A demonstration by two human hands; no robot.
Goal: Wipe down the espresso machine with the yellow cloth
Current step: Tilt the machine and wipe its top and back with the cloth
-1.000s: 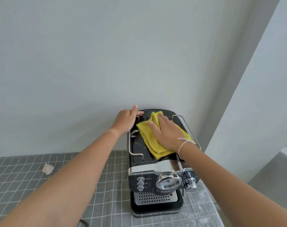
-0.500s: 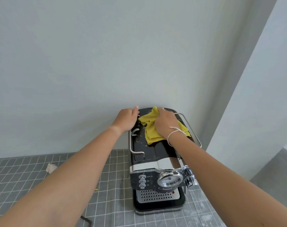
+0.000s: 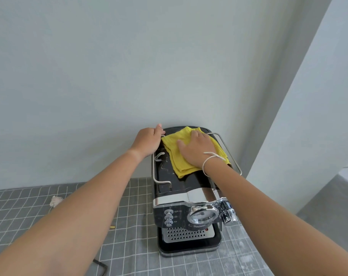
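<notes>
A black and chrome espresso machine (image 3: 181, 216) stands on the grey tiled counter against the wall. The yellow cloth (image 3: 174, 154) lies spread on the machine's black top, between its two metal rails. My right hand (image 3: 197, 150) presses flat on the cloth with straight fingers, covering its right half. My left hand (image 3: 148, 142) grips the back left corner of the machine, fingers curled over the edge by the left rail. The cloth's front corner hangs toward the chrome band.
The counter (image 3: 129, 246) carries a small pale crumpled scrap (image 3: 55, 200) at left, a tiny yellow bit (image 3: 112, 227) and a dark cable (image 3: 100, 265) near the front. Plain walls close in behind and at right.
The cloth was bunched at the back of the top half a second ago; now it lies spread flatter under my right hand, reaching further forward. My left hand stays on the back corner.
</notes>
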